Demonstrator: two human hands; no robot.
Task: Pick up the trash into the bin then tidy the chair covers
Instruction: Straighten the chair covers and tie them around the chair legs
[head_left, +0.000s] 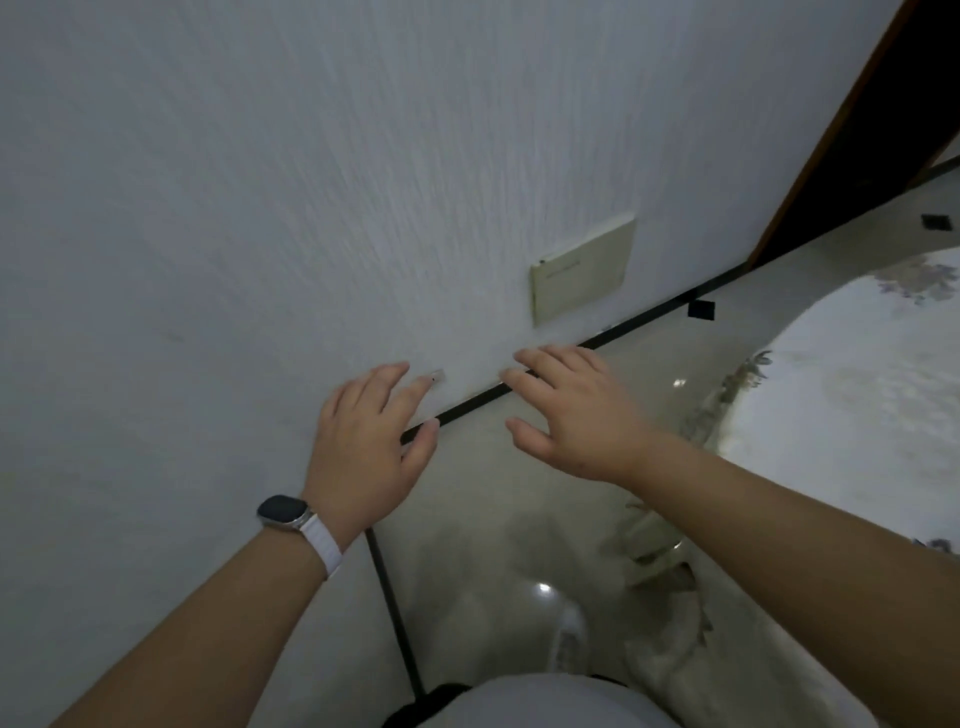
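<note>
Much of the head view is smeared by motion, so fine detail is lost. A flowered white cloth (857, 389) is cut off by the right edge, and you cannot tell from here whether it is a chair cover or what it drapes; its hem hangs in folds to the floor's right side. A small pale shape (438, 375) at your left fingertips is too blurred to name. A white garment (545, 701) at the bottom edge hides the floor beneath you.

A white textured wall (260, 208) fills the upper left, with a beige wall plate (582, 273) low on it. A black strip (639, 325) runs along the floor's edge where it meets the wall. The floor (493, 493) is glossy pale tile with two small black squares (701, 309) near that edge. A dark brown door frame (841, 130) stands at the upper right.

Your left hand (363, 441), with a watch (283, 512) on its wrist, and your right hand (576, 415) reach out side by side, apart, fingers spread and straight, holding nothing. The cloth lies well to the right of your right hand, untouched.
</note>
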